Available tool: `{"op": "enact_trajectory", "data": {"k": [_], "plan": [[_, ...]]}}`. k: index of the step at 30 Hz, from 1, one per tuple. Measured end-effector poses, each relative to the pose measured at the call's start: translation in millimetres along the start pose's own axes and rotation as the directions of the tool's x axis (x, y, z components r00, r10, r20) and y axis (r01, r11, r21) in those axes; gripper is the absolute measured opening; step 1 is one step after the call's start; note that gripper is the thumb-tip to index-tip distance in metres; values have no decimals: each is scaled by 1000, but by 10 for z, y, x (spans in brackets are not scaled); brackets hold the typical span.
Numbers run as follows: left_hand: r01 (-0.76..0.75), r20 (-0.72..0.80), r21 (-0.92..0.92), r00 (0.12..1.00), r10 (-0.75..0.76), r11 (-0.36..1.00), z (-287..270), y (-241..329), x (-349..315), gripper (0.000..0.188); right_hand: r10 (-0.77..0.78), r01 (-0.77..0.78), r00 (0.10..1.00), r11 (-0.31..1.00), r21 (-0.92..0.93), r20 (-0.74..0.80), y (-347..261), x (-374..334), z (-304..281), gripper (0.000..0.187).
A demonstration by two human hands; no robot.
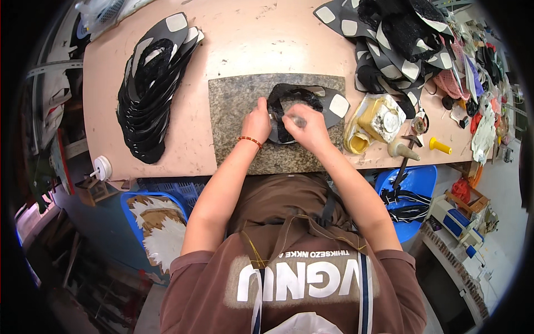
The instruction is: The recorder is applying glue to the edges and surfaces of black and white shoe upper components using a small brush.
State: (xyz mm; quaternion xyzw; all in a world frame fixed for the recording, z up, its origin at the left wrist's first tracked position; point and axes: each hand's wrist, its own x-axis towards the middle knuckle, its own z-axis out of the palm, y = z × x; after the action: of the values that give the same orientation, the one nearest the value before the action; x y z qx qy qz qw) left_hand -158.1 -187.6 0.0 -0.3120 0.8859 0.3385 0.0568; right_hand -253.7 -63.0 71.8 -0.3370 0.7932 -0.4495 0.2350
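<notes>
A black and grey shoe upper [332, 117] with white patches lies on a speckled stone slab [233, 100] in front of me. My left hand [257, 123] is closed at the upper's left edge, pinching it. Over the opening of the upper, my right hand [307, 127] is curled closed, its fingers around something small and greyish that I cannot make out. Both hands hide part of the upper's near side.
Stacked shoe uppers [146, 106] lie at the left, and a pile of uppers [384, 50] at the back right. Right of the slab stand a glue-smeared container [381, 119], a hammer [409, 146] and a yellow plastic piece [440, 146]. Blue bins [411, 222] sit below the table edge.
</notes>
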Motion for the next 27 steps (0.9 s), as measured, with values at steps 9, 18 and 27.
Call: {"op": "enact_trajectory", "data": {"k": [9, 18, 27], "plan": [[-32, -24, -18, 999, 31, 999, 23, -33, -30, 31, 334, -340, 938, 938, 63, 92, 27, -118, 38, 19], [-50, -19, -50, 999, 49, 997, 37, -49, -40, 32, 455, -465, 872, 885, 17, 178, -82, -250, 6, 17], [-99, -1, -37, 995, 99, 994, 46, -56, 6, 29, 348, -341, 906, 937, -73, 241, -59, -270, -16, 20]]}}
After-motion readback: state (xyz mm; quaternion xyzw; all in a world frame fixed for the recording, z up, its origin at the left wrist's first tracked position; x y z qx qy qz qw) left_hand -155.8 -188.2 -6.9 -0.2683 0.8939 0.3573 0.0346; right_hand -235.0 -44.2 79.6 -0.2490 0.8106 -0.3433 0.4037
